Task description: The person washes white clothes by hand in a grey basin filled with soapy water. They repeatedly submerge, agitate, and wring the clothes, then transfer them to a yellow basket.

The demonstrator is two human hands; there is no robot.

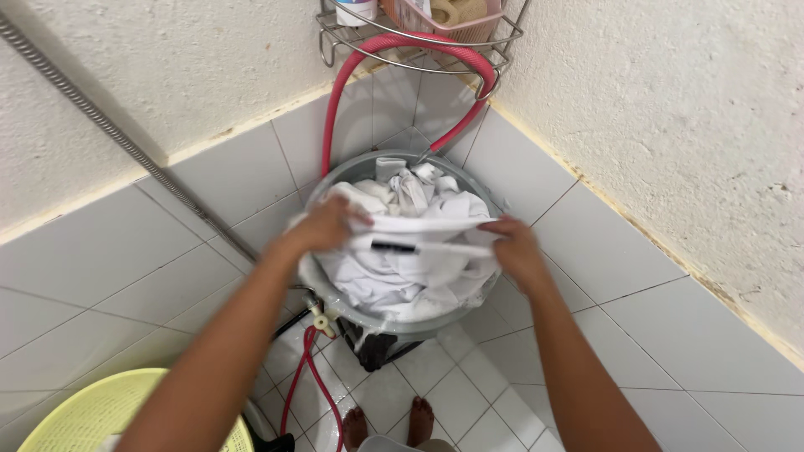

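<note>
A grey bucket (381, 320) stands in the tiled corner, heaped with wet white cloth (402, 272). My left hand (322, 226) grips a fold of the white cloth at the bucket's left rim. My right hand (515, 247) grips the same piece at the right rim. Between the two hands the cloth is pulled out flat above the heap, with a small dark label showing on it. My bare feet (389, 425) are on the floor tiles below the bucket.
A red hose (335, 100) loops from a wire corner shelf (419, 38) down behind the bucket and along the floor. A pale green plastic basket (92, 414) sits at the lower left. A metal shower hose (92, 113) runs across the left wall.
</note>
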